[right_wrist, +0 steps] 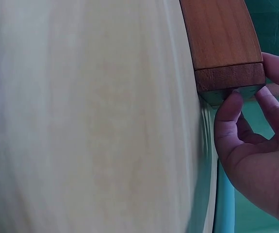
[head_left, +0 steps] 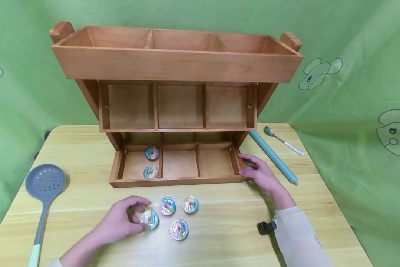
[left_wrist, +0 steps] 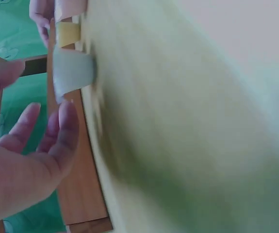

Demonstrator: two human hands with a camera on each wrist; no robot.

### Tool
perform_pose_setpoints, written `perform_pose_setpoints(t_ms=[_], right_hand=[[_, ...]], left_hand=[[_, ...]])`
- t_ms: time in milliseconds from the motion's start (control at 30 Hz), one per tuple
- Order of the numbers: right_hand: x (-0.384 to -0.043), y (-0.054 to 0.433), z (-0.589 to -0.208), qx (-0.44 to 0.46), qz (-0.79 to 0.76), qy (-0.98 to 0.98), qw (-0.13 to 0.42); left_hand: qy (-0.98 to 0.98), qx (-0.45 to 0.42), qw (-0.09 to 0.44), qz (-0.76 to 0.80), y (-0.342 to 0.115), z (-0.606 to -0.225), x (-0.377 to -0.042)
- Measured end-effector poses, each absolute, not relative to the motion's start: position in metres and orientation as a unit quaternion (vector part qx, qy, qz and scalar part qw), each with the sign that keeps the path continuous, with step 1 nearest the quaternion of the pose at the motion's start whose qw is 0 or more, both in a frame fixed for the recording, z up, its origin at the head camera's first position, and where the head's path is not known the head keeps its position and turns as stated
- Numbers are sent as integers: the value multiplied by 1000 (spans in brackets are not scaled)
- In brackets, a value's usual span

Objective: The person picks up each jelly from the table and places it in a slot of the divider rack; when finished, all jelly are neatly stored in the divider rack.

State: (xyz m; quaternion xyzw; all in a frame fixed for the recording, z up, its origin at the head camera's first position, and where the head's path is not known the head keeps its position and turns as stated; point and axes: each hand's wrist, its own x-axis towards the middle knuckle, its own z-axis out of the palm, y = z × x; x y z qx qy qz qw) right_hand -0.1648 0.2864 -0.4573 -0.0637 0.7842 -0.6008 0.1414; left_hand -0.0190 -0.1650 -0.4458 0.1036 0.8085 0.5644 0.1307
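Observation:
Thumb and fingers of my left hand [head_left: 123,218] stand spread around a jelly cup [head_left: 149,219] with a shiny printed lid. In the left wrist view a gap shows between that hand [left_wrist: 27,150] and the pale cup [left_wrist: 73,70]. Close by on the table are more jelly cups, one blue-lidded [head_left: 167,206], another [head_left: 190,204] to its right and one nearer me [head_left: 178,230]. Two jelly cups lie in the left compartment of the wooden rack's bottom tray [head_left: 176,181]. My right hand [head_left: 261,176] grips that tray's right end [right_wrist: 230,77], fingers bent at its corner.
Above the bottom tray rise the rack's middle tray [head_left: 179,105] and overhanging top tray [head_left: 176,65], each with three compartments. A grey slotted skimmer [head_left: 45,183] lies at left. At right are a blue rod [head_left: 274,157] and a spoon [head_left: 284,141]. Green cloth [head_left: 346,111] hangs behind.

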Motion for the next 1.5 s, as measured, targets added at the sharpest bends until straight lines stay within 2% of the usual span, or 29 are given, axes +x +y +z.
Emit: perform_pose_setpoints(t_ms=[167, 667, 833, 1267, 1500], right_hand=[[-165, 287, -458, -60, -600, 785, 142], [-166, 289, -459, -57, -601, 785, 140], [-167, 290, -462, -53, -600, 786, 140], [-166, 289, -460, -52, -604, 782, 143], [-165, 288, -459, -48, -609, 779, 143]], left_hand=[[800, 125, 159, 565, -163, -456, -16], [829, 117, 115, 534, -158, -459, -13], [829, 151, 92, 530, -160, -446, -18], [814, 178, 75, 548, -148, -413, -60], [816, 135, 51, 560, -120, -412, -91]])
